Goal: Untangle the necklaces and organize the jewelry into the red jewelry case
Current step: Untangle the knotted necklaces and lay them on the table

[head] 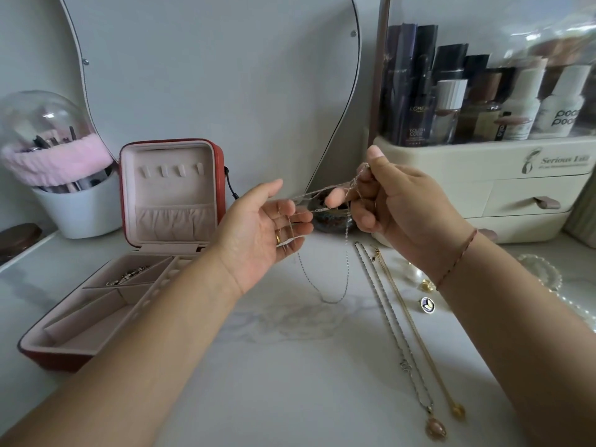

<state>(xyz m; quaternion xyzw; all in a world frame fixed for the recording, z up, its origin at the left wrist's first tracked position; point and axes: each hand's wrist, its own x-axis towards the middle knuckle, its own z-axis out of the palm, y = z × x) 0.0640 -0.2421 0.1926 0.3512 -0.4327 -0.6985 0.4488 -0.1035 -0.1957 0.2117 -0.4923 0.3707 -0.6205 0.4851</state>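
A thin silver necklace hangs in the air between my hands, its loop drooping to the marble tabletop. My right hand pinches the chain's upper strands between thumb and fingers. My left hand is palm-up with relaxed fingers, and strands run across its fingertips. The red jewelry case stands open at the left, with a bracelet in one tray compartment. A silver necklace with a pink pendant and a gold necklace lie straight on the table to the right.
A small blue ring and pearl pieces lie under my right wrist, beside a glass dish. A dark bowl sits behind my hands. A cosmetics organizer stands back right, a brush holder back left.
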